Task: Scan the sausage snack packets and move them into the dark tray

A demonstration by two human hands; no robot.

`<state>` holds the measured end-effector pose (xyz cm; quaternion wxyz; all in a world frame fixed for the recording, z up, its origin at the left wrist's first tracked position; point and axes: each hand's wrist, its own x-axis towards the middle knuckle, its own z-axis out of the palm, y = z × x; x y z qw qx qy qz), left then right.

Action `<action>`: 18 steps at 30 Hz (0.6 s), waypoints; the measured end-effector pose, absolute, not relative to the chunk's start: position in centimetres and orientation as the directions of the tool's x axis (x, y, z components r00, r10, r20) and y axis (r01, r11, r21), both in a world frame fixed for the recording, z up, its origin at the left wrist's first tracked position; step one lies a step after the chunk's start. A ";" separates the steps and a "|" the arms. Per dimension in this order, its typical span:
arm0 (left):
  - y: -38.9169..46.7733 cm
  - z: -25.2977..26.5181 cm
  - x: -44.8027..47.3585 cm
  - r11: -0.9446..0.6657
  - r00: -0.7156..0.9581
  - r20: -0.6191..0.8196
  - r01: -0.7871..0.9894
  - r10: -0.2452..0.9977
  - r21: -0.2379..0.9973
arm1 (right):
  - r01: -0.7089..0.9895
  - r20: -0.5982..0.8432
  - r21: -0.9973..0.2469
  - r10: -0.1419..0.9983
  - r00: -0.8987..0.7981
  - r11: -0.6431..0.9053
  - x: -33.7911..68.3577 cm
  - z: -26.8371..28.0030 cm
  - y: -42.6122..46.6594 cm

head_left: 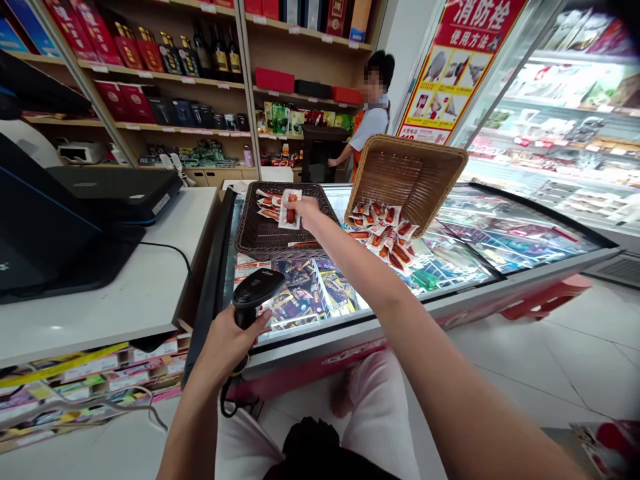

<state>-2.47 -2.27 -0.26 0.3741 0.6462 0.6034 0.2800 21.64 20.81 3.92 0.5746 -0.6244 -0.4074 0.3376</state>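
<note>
My left hand (231, 343) is wrapped round the handle of a black barcode scanner (257, 287), its head pointing up and to the right above the freezer's edge. My right hand (306, 212) reaches across the freezer and pinches a small vacuum-packed sausage (291, 210) over a dark brown wicker basket (250, 230). Several more packed sausages (269, 205) lie in that basket, left of the hand. To the right, a lighter wicker basket (415, 177) is tipped on its side, with a pile of packed sausages (387, 233) at its mouth and on the glass top.
Under both baskets is a glass-topped chest freezer (360, 320) full of packets. A white counter (125, 267) with a black device stands at left. Behind, a person (373, 113) stands near shelves of bottles and boxes. A red stool (547, 297) sits at right.
</note>
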 end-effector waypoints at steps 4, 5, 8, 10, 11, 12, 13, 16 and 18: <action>-4.0 0.3 -1.0 -0.036 0.153 -0.058 0.547 0.986 0.836 | -0.139 0.084 -0.975 0.868 0.489 0.173 25.9 4.9 12.2; -4.6 0.4 -0.5 -0.043 0.162 -0.054 0.544 0.985 0.838 | -0.160 0.106 -0.963 0.853 0.511 0.215 26.6 4.5 9.7; -6.0 0.6 0.7 -0.073 0.210 -0.046 0.528 0.977 0.846 | -0.248 0.090 -0.932 0.830 0.550 0.265 27.5 2.1 2.6; -6.9 0.7 1.5 -0.093 0.248 -0.048 0.526 0.968 0.845 | -0.335 0.021 -0.907 0.823 0.567 0.254 27.4 0.0 -0.8; -7.2 0.8 1.8 -0.103 0.263 -0.047 0.528 0.964 0.843 | -0.376 -0.015 -0.894 0.821 0.570 0.245 27.3 -1.0 -2.0; -7.5 1.0 2.1 -0.111 0.272 -0.046 0.533 0.961 0.839 | -0.414 -0.049 -0.879 0.819 0.571 0.236 27.2 -1.8 -2.9; -7.8 1.1 2.3 -0.115 0.274 -0.045 0.539 0.961 0.835 | -0.445 -0.078 -0.865 0.816 0.572 0.230 27.2 -2.4 -3.6; -8.4 1.7 2.9 -0.126 0.275 -0.040 0.559 0.961 0.819 | -0.505 -0.129 -0.835 0.816 0.564 0.218 27.3 -3.2 -4.6; -8.9 2.0 3.2 -0.137 0.283 -0.037 0.569 0.958 0.811 | -0.519 -0.143 -0.829 0.820 0.555 0.207 27.5 -3.2 -5.0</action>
